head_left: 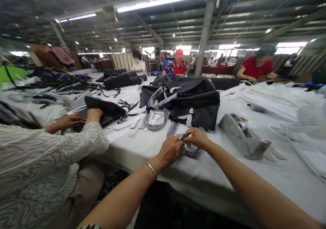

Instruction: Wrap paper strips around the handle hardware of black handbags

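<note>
Close together at the table's front edge, both my hands have their fingers closed on a plastic-wrapped bag handle (193,152). My left hand (171,151), with a bracelet on its wrist, grips from the left. Opposite it, the fingertips of my right hand (196,138) pinch at the handle's upper part. My fingers hide the exact spot they work on. Just behind lies a black bag (203,110) with a metal clasp and wrapped handles. Another looped, wrapped handle (156,129) rests left of my hands, near paper strips.
A grey tape dispenser (239,137) stands right of my hands. Clear plastic wrapping (285,103) covers the table's right side. On the left, a co-worker's hands (94,115) handle a black piece. Straps (58,83) are heaped farther back. More people sit across the table.
</note>
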Demonstrator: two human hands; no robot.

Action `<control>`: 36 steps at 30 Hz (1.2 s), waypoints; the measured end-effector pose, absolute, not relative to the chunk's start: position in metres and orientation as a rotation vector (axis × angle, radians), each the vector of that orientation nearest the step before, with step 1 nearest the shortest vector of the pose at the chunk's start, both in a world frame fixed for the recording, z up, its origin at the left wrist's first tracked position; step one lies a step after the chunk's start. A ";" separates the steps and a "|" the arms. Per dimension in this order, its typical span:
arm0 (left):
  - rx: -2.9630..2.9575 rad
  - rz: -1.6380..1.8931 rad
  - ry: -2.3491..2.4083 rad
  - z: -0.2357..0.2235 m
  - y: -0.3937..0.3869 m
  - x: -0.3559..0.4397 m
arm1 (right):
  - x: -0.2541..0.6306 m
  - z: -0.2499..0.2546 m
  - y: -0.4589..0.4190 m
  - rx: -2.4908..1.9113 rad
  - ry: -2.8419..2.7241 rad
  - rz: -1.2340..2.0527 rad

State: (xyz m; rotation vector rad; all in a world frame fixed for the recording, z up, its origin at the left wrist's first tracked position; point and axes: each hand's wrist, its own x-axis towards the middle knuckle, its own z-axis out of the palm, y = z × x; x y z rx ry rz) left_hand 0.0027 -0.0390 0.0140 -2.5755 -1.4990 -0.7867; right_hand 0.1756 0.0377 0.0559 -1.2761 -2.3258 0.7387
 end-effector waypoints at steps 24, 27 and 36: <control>-2.410 -1.033 -2.118 0.026 -0.041 0.006 | 0.169 0.054 -0.012 -1.481 -2.360 0.371; -2.395 -1.071 -2.191 0.025 -0.040 0.007 | 0.168 0.055 -0.018 -1.528 -2.380 0.300; -2.386 -1.127 -2.252 0.024 -0.037 0.007 | 0.170 0.038 -0.031 -1.289 -2.365 0.072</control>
